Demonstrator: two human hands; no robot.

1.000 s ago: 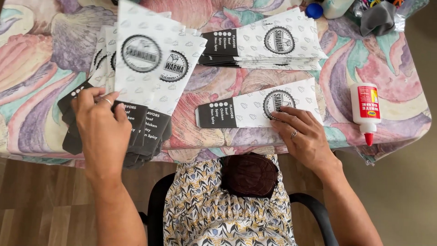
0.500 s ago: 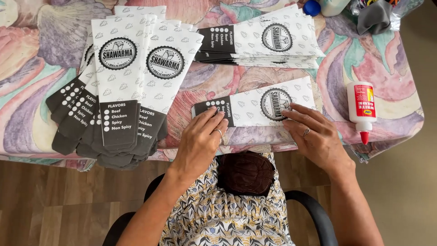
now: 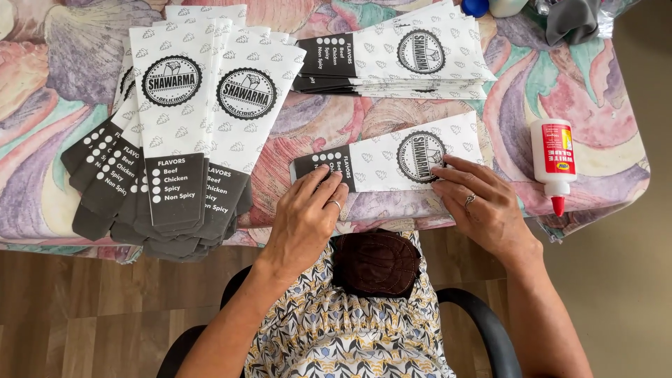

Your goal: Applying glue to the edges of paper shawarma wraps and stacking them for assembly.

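— What are the two hands on?

— A single flat white paper sleeve with a black end panel and a round black emblem [image 3: 392, 159], lying crosswise near the front edge of the table with the swirled pastel cloth [image 3: 595, 91]. The left hand [image 3: 306, 218] lies flat over the black end, fingers stretched out and close together, pressing down rather than clamped on anything. The right hand [image 3: 483, 203] lies on the white end just right of the emblem, fingers spread slightly and flat on the paper; it grips nothing either. Each hand wears a ring.

— And the other paper pieces?

— A fanned pile of the same white-and-black sleeves [image 3: 175, 133] lies toward the front left of the table, black ends pointing at the person and hanging past the front edge. A second, neater stack of sleeves [image 3: 399, 59] lies toward the back edge, just behind the single sleeve, black ends to the left.

— Anything else nearby?

— A white glue bottle with a red label and red tip [image 3: 553, 162] lies on its side near the right edge, tip toward the front, well apart from the right hand. A dark brown cloth bundle [image 3: 376, 262] rests in the person's lap, on a patterned garment, just below the table's front edge and between the forearms.
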